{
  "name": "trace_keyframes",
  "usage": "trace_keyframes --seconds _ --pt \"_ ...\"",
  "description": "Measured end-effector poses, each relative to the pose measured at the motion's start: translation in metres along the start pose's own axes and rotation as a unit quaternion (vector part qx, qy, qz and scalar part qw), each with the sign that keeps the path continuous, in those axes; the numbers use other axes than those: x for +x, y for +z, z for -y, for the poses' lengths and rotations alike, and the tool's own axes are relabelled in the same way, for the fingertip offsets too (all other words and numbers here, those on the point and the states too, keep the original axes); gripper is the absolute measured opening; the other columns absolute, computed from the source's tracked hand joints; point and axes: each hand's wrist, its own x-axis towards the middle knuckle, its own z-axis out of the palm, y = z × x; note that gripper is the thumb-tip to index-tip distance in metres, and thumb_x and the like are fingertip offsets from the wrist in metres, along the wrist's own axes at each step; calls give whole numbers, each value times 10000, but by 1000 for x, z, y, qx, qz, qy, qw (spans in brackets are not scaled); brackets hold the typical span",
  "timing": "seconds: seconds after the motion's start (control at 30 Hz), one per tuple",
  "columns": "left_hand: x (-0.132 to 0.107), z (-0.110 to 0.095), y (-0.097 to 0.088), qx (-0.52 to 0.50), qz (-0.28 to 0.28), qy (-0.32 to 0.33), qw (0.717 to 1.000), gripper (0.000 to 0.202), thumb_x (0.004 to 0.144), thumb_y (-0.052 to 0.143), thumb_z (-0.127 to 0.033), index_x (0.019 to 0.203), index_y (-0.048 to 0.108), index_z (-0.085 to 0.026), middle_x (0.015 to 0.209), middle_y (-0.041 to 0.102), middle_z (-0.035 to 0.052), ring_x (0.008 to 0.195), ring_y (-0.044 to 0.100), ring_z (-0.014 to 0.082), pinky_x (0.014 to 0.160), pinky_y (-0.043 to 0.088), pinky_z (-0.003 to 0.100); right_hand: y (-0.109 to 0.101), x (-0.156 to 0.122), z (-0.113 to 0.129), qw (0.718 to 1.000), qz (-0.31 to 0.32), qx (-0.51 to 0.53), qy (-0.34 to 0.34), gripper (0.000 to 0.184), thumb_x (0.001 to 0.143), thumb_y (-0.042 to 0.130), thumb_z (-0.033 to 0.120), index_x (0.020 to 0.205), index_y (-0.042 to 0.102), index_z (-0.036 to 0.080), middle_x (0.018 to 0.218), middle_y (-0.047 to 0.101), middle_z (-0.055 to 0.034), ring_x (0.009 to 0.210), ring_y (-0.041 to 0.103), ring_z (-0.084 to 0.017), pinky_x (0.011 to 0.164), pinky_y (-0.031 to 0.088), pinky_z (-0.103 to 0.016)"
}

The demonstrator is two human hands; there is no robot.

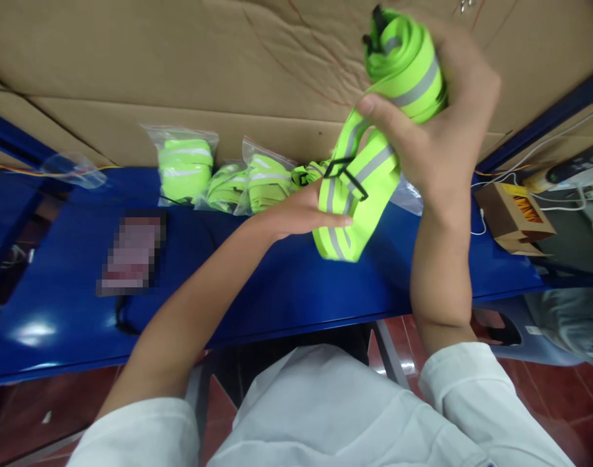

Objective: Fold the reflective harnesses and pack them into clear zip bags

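A neon yellow-green reflective strap with grey stripes is wound into a roll, held up in front of the cardboard. Around the roll is my right hand, its thumb pressed on the near side. From the roll a loop of the strap hangs down to the left, with black plastic buckles on it. My left hand grips this lower loop, thumb in front and the other fingers hidden behind. Behind the hands, several clear bags with folded straps of the same kind stand along the back of the blue table.
Cardboard covers the wall behind the table. At left lies a blurred-out flat object; a clear plastic cup is farther back. A small cardboard box, white cables and a power strip are at right.
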Motion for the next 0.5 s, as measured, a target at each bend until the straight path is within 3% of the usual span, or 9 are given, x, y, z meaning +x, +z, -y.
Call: trace_keyframes --seconds 0.13,0.23,0.3,0.4,0.5 --pt "11 8 -12 81 -89 52 991 935 721 945 -354 1535 503 -227 1570 580 128 1431 578 351 1189 504 520 -6 0 -11 995 -93 -21 36 460 904 825 315 1295 723 94 1253 758 -83 1224 696 -251 1104 519 -367" --pt "12 9 -16 95 -118 76 985 728 806 882 -455 1428 598 -204 1519 614 134 1380 614 346 1167 521 516 -9 0 -21 990 -129 -19 59 432 901 833 304 1245 736 62 1177 771 -105 1100 722 -253 1000 550 -363" --pt "10 8 -17 70 -63 81 992 551 874 819 -473 1325 670 -194 1419 682 126 1334 650 321 1150 534 483 -10 -1 -29 986 -154 -14 62 402 901 833 284 1222 742 61 1136 777 -105 1055 728 -246 960 557 -348" --pt "8 9 -18 27 44 56 997 552 826 871 -401 1303 689 -192 1297 746 115 1240 703 287 1064 583 415 -10 -1 -41 978 -199 2 62 267 903 814 212 1138 759 98 1008 772 -80 925 723 -218 850 559 -316" --pt "9 13 -17 34 42 39 998 503 777 890 -317 1226 713 -174 1140 784 86 1037 753 244 910 625 363 -13 -1 -51 973 -219 33 60 235 906 824 270 1074 758 119 922 728 -57 952 723 -232 877 554 -327"
